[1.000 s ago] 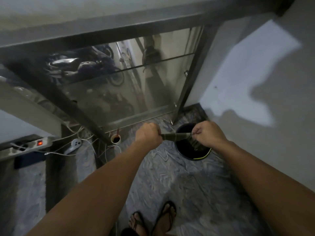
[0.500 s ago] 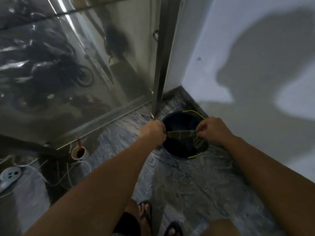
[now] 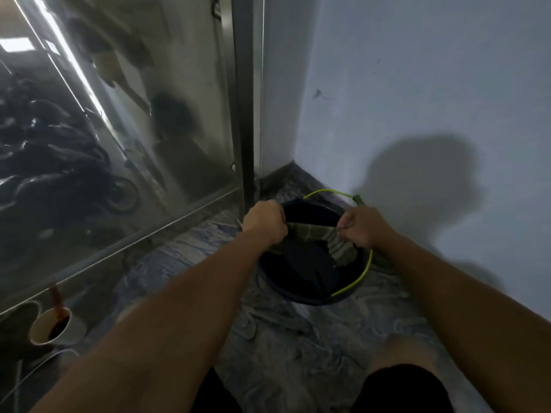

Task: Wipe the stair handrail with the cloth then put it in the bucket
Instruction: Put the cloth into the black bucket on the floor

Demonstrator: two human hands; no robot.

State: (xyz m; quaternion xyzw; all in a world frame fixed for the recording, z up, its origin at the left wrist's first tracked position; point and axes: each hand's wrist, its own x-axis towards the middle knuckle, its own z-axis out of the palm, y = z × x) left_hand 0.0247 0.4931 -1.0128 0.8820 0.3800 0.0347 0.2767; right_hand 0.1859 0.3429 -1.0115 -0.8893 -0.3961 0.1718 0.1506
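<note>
A dark round bucket [image 3: 301, 293] with a thin yellow-green handle [image 3: 362, 274] stands on the marbled floor near the wall corner. A grey-green cloth [image 3: 316, 232] is stretched and twisted between both fists right over the bucket's mouth. My left hand [image 3: 264, 223] is closed on its left end and my right hand [image 3: 359, 225] on its right end, where a loose flap hangs down into the bucket. The handrail is out of view.
A glass balustrade panel [image 3: 119, 129] with a metal post [image 3: 246, 99] rises on the left. A paper cup [image 3: 55, 326] of dark liquid and a white cable [image 3: 35, 371] lie at lower left. The white wall [image 3: 417, 99] is close on the right. My knees are at the bottom.
I have crouched lower and come closer to the bucket. Both hands, still twisting the cloth, have gone down to the bucket's mouth.
</note>
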